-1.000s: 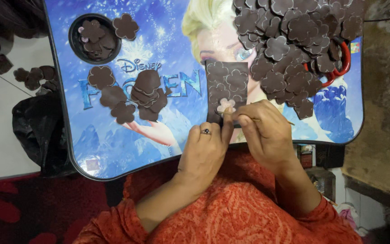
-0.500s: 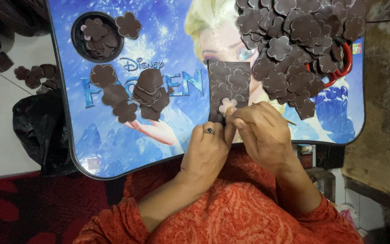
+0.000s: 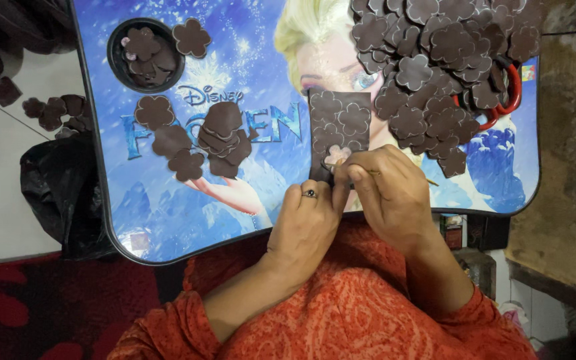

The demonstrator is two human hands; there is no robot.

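Pressing at the near edge of the dark brown sheet (image 3: 339,127) on the picture-printed surface (image 3: 255,200), the left hand (image 3: 308,223) pinches it while the right hand (image 3: 388,193) fingers grip a thin stick, seemingly poking a flower shape free. Next comes lifting that piece towards the big heap of cut flowers (image 3: 441,60) right of the sheet. Since half a second ago, both hands have barely shifted.

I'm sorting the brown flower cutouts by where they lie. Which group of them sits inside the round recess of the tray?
The few flower cutouts at the tray's top-left corner lie inside the round black recess. The other groups lie flat on the tray's printed surface.
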